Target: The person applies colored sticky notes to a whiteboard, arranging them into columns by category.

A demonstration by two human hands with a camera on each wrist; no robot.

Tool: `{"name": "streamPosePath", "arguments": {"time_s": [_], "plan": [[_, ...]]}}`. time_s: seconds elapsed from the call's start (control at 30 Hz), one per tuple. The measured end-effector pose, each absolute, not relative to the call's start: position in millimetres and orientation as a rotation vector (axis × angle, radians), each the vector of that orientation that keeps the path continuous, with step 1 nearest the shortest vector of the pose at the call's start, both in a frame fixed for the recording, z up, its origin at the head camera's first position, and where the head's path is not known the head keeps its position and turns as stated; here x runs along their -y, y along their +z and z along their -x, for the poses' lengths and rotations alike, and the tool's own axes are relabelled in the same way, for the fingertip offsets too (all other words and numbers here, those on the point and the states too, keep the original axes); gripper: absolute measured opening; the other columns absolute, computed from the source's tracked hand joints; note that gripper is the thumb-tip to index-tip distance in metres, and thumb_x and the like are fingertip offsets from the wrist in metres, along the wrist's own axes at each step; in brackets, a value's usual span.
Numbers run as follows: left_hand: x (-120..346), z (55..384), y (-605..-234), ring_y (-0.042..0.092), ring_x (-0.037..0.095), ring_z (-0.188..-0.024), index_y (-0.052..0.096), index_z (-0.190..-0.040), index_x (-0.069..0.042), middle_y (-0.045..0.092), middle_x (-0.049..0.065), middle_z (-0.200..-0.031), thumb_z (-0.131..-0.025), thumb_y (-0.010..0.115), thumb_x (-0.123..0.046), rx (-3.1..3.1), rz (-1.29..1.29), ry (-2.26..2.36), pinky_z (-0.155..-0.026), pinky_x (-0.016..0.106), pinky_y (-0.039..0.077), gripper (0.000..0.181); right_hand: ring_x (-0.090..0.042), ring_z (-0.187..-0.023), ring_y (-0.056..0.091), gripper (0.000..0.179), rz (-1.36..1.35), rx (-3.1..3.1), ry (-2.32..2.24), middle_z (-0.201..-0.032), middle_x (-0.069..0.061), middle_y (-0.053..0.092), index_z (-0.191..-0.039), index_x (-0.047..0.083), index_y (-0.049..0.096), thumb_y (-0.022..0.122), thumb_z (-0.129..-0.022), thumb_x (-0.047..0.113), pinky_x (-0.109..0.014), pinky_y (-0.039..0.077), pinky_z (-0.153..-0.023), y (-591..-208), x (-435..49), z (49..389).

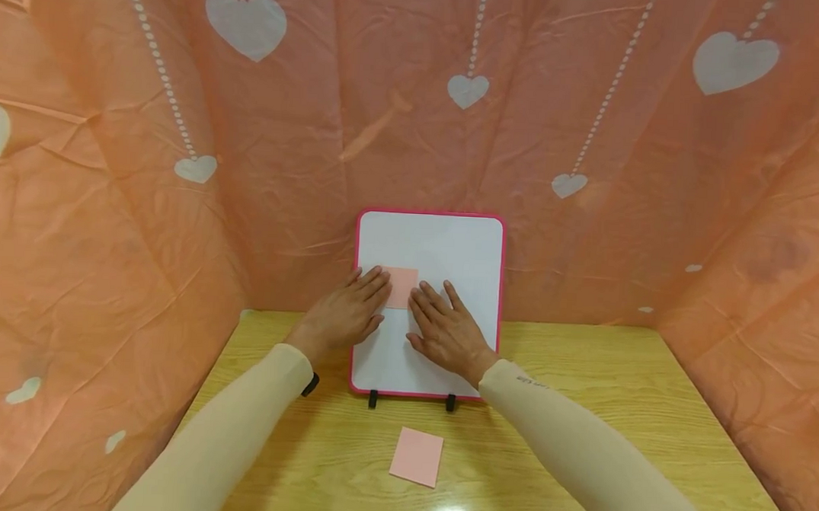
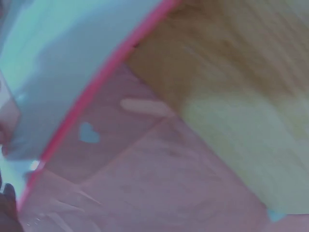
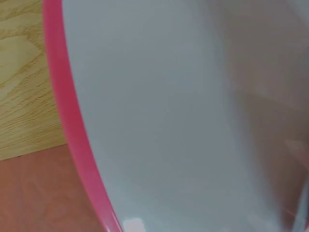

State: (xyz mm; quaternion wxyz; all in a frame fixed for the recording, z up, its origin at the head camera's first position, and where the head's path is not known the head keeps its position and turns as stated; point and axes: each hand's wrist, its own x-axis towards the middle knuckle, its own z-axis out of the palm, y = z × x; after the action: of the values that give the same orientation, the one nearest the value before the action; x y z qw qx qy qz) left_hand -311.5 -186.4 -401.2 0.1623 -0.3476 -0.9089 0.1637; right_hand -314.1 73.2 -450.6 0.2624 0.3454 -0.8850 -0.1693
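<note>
A pink sticky note (image 1: pixel 402 288) lies flat against a white board (image 1: pixel 431 241) with a pink frame, which stands upright on the table. My left hand (image 1: pixel 349 311) has its straight fingers over the note's left edge. From the other side, the fingertips of my right hand (image 1: pixel 447 326) touch the note's right edge, fingers extended. In the left wrist view a corner of the note (image 2: pixel 8 108) shows at the left border beside some fingertips. The right wrist view is mostly the bare board surface (image 3: pixel 145 106), with a finger at its right border.
A pad of pink sticky notes (image 1: pixel 417 457) lies on the wooden table (image 1: pixel 318 472) in front of the board. Two black feet (image 1: pixel 373 399) hold up the board's lower edge. Behind and at both sides hangs an orange cloth (image 1: pixel 288 204) with white hearts.
</note>
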Motion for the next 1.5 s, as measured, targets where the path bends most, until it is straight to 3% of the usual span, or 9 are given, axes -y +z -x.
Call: {"name": "streamPosePath", "arguments": {"time_s": [0.17,0.37,0.67,0.9,1.3,1.5], "plan": [[174.9,317.4,-391.6,0.018,0.030,-0.164,0.031,-0.166,-0.005,0.026,0.011,-0.175,-0.111,0.047,-0.043,2.664,0.955,0.500,-0.134,0.051,0.014,0.069,-0.023,-0.164,0.021,0.070,-0.951,2.399,-0.473,-0.171,-0.003,0.036,-0.164,0.010,0.038,0.039,-0.111,0.054,-0.054,0.012,-0.134,-451.2,-72.5,313.1],[189.7,316.0,-389.5,0.016,0.031,-0.164,0.029,-0.166,-0.004,0.025,0.012,-0.175,-0.111,0.048,-0.041,2.732,0.921,0.467,-0.134,0.053,0.015,0.069,-0.022,-0.164,0.020,0.069,-0.962,2.396,-0.515,-0.171,-0.002,0.034,-0.165,0.011,0.037,0.038,-0.111,0.055,-0.054,0.012,-0.134,-453.6,-77.2,309.7],[192.7,317.5,-388.9,0.015,0.030,-0.164,0.031,-0.166,-0.006,0.026,0.011,-0.175,-0.111,0.048,-0.043,2.743,0.913,0.431,-0.134,0.053,0.015,0.069,-0.024,-0.156,0.040,0.062,-0.949,2.299,-0.419,-0.160,-0.006,0.054,-0.155,0.008,0.054,0.047,-0.109,0.050,-0.051,0.026,-0.132,-440.2,-69.6,319.5],[190.7,317.0,-389.7,0.014,0.029,-0.165,0.031,-0.166,-0.007,0.025,0.010,-0.175,-0.111,0.047,-0.044,2.744,0.881,0.461,-0.135,0.052,0.013,0.069,-0.023,-0.164,0.019,0.066,-0.934,2.465,-0.417,-0.172,-0.003,0.032,-0.166,0.012,0.034,0.038,-0.112,0.049,-0.054,0.015,-0.134,-415.5,-41.4,332.6],[191.2,313.7,-391.2,0.017,0.030,-0.164,0.034,-0.165,-0.005,0.029,0.012,-0.174,-0.110,0.049,-0.046,2.725,0.860,0.507,-0.134,0.052,0.016,0.070,-0.024,-0.161,0.029,0.064,-0.826,2.450,-0.398,-0.167,-0.003,0.043,-0.161,0.012,0.046,0.042,-0.111,0.051,-0.056,0.017,-0.133,-424.8,-66.3,329.5],[190.1,308.5,-396.8,0.017,0.031,-0.164,0.035,-0.164,-0.004,0.029,0.012,-0.174,-0.110,0.048,-0.047,2.712,0.885,0.488,-0.134,0.052,0.017,0.070,-0.024,-0.161,0.028,0.066,-0.848,2.445,-0.391,-0.169,-0.004,0.041,-0.162,0.010,0.043,0.041,-0.110,0.052,-0.055,0.015,-0.134,-427.8,-68.5,327.3]]}}
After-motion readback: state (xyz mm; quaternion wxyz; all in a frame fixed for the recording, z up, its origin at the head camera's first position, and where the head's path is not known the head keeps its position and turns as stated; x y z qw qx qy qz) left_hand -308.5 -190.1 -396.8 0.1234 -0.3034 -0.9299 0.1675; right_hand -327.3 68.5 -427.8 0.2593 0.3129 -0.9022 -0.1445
